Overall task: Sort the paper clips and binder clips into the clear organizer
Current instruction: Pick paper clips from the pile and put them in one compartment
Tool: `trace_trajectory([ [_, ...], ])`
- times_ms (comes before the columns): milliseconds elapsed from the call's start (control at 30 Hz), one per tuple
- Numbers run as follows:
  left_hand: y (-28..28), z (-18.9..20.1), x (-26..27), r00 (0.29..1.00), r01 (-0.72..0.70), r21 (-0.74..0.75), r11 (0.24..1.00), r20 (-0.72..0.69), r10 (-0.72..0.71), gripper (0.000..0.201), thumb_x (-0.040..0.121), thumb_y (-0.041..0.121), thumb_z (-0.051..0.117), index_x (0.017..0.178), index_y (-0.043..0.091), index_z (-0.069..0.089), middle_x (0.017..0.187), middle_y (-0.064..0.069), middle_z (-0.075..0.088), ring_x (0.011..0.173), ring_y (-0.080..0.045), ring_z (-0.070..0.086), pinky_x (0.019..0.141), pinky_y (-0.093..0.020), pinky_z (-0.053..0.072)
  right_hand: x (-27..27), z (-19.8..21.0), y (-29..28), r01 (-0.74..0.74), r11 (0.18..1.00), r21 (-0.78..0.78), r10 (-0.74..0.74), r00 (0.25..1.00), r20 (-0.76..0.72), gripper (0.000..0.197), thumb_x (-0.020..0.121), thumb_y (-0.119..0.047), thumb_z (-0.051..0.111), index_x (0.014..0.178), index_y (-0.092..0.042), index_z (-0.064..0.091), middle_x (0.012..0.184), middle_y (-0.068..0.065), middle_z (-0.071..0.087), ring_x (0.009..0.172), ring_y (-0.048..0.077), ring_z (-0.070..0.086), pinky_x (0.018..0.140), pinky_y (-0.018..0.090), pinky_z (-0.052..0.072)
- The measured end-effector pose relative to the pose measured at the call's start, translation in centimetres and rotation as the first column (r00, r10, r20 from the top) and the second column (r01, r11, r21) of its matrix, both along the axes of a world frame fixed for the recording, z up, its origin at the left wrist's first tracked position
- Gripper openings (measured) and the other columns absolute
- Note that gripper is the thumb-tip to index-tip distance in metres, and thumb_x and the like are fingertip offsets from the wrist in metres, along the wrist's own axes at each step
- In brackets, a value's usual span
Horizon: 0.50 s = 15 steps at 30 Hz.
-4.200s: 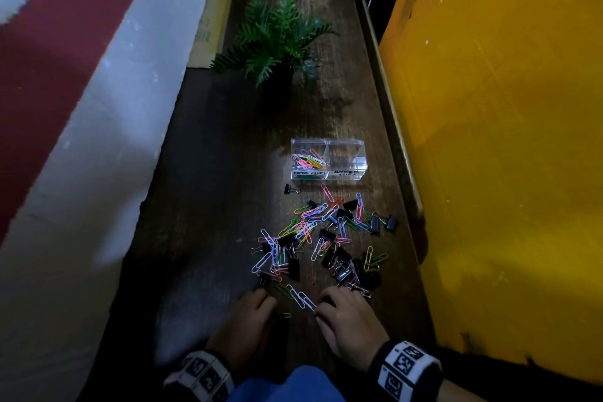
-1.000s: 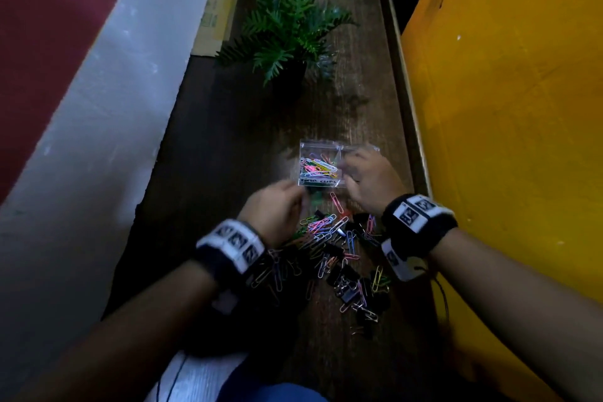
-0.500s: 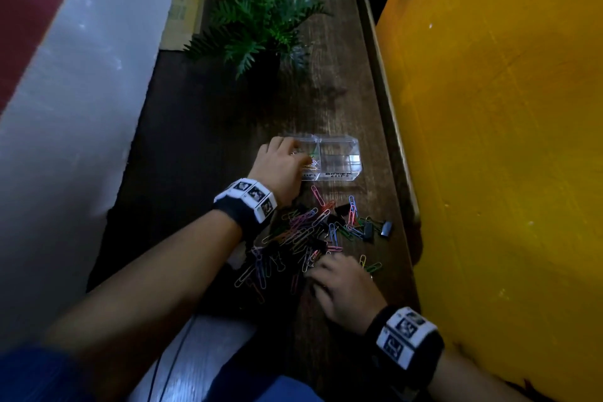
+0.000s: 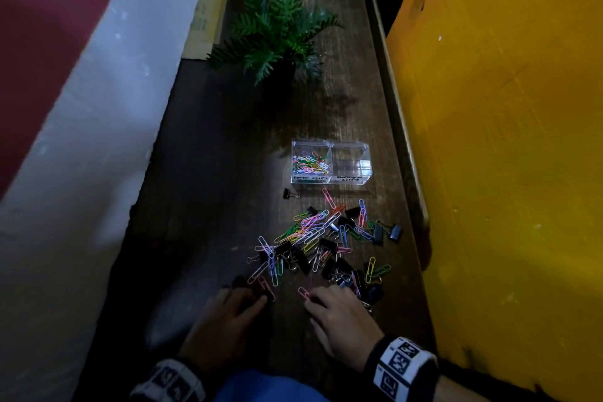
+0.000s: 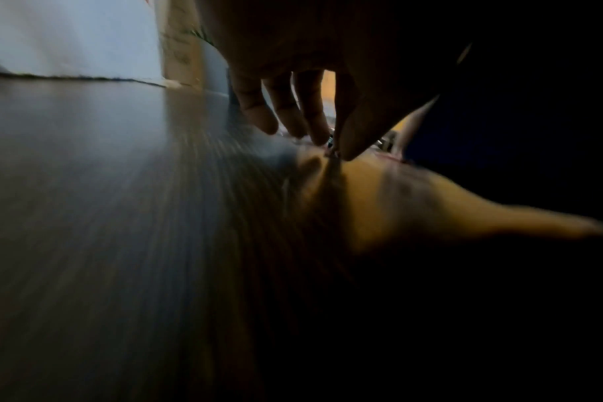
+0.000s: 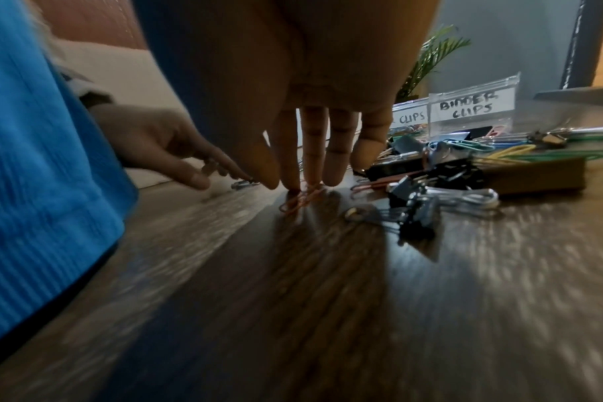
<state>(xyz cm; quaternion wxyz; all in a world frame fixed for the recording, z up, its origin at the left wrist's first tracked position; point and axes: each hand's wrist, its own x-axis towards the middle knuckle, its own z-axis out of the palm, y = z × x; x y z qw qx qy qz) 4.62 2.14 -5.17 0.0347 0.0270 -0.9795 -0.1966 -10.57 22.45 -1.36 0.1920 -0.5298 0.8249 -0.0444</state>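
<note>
Looking down from the head view: one clear organizer (image 4: 331, 162) with two compartments — paper clips (image 4: 310, 162) fill the left one; its right one holds none. A mixed pile (image 4: 321, 241) sits before it. Left wrist view: left hand (image 5: 314, 89), fingers down, grip unclear. Right wrist view: right hand (image 6: 310, 89) presses straight fingertips on one pink paper clip (image 6: 301, 198).

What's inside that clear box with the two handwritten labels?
The clear organizer has coloured paper clips piled in its left compartment. The right compartment, labelled binder clips, looks empty. The bottom of the paper clip pile is covered by the clips above.

The clear organizer (image 4: 331, 162) stands upright — colored paper clips (image 4: 309, 162) fill its left compartment, the right one looks empty. Nearer, mixed paper clips and black binder clips (image 4: 321, 246) lie scattered — one binder clip (image 4: 290, 194) apart.
</note>
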Motion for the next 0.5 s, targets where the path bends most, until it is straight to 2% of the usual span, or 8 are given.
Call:
trace_trajectory([
  [67,0.8,-0.2,0.6,1.0,0.01,-0.019,1.0,0.026,-0.009,0.048,0.074,0.037,0.051,0.119,0.024,0.059,0.107,-0.001,0.047,0.085,-0.02,0.045,0.06,-0.034,0.051,0.3,0.1,-0.2,0.005,1.0,0.019,-0.005,1.0,-0.006,0.026,0.08,-0.038,0.046,0.085,-0.028,0.07,0.091,-0.011,0.061,0.076,0.01,0.055,0.064,0.024,0.047],
  [100,1.0,0.0,0.8,0.999,0.012,-0.016,1.0,0.042,-0.011,0.05,0.073,0.039,0.052,0.12,0.024,0.058,0.108,-0.001,0.047,0.086,-0.021,0.046,0.062,-0.034,0.052,0.4,0.3,-0.4,0.006,1.0,0.028,-0.006,1.0,-0.017,0.023,0.08,-0.038,0.049,0.081,-0.029,0.07,0.086,-0.012,0.061,0.074,0.009,0.054,0.063,0.024,0.047],
  [167,1.2,0.2,0.7,0.997,0.034,-0.003,0.999,0.063,-0.034,0.049,0.073,0.042,0.053,0.119,0.027,0.059,0.107,-0.002,0.049,0.087,-0.022,0.047,0.065,-0.033,0.052,0.6,0.5,-0.9,0.013,1.0,0.022,-0.012,0.999,-0.03,0.007,0.074,-0.035,0.066,0.073,-0.029,0.067,0.077,-0.012,0.058,0.068,0.008,0.052,0.06,0.022,0.045],
  [233,1.1,0.3,0.8,0.994,0.074,-0.003,0.997,0.085,-0.073,0.044,0.074,0.043,0.054,0.115,0.029,0.06,0.106,-0.002,0.051,0.087,-0.022,0.05,0.069,-0.031,0.049,0.8,0.4,-1.6,0.044,0.999,0.022,-0.044,0.999,0.008,0.02,0.062,-0.029,0.08,0.07,-0.027,0.063,0.07,-0.011,0.056,0.063,0.008,0.05,0.056,0.02,0.044],
  [300,0.9,0.3,1.0,0.988,0.085,0.025,0.996,0.127,-0.087,0.04,0.073,0.042,0.057,0.112,0.032,0.059,0.107,-0.001,0.054,0.086,-0.023,0.053,0.07,-0.034,0.049,1.0,0.4,-2.4,0.109,0.994,0.021,-0.11,0.993,0.039,0.031,0.052,-0.021,0.085,0.069,-0.026,0.06,0.066,-0.011,0.056,0.06,0.008,0.051,0.055,0.017,0.043],
  [333,0.6,0.4,1.0,0.987,0.07,0.045,0.997,0.142,-0.076,0.038,0.073,0.041,0.06,0.11,0.033,0.059,0.106,0.0,0.056,0.085,-0.022,0.054,0.068,-0.035,0.049,1.1,0.5,-2.7,0.143,0.99,0.016,-0.143,0.988,0.05,0.031,0.054,-0.017,0.084,0.073,-0.025,0.06,0.068,-0.01,0.057,0.063,0.009,0.052,0.058,0.017,0.045],
  [433,0.2,0.8,1.2,0.98,0.027,0.064,0.998,0.195,-0.039,0.028,0.073,0.042,0.058,0.1,0.034,0.061,0.1,0.008,0.055,0.079,-0.016,0.054,0.063,-0.03,0.046,1.3,0.3,-3.2,0.182,0.982,0.053,-0.186,0.978,0.096,0.022,0.079,-0.005,0.06,0.099,-0.015,0.057,0.098,0.003,0.059,0.092,0.021,0.051,0.085,0.03,0.044],
  [500,0.0,0.9,1.4,0.977,0.016,0.057,0.998,0.213,-0.028,0.023,0.074,0.046,0.054,0.093,0.033,0.061,0.097,0.011,0.051,0.075,-0.011,0.053,0.065,-0.023,0.04,1.2,0.2,-3.3,0.182,0.982,0.059,-0.188,0.974,0.126,0.024,0.083,-0.003,0.055,0.105,-0.013,0.054,0.106,0.006,0.057,0.099,0.023,0.048,0.091,0.032,0.04],
])
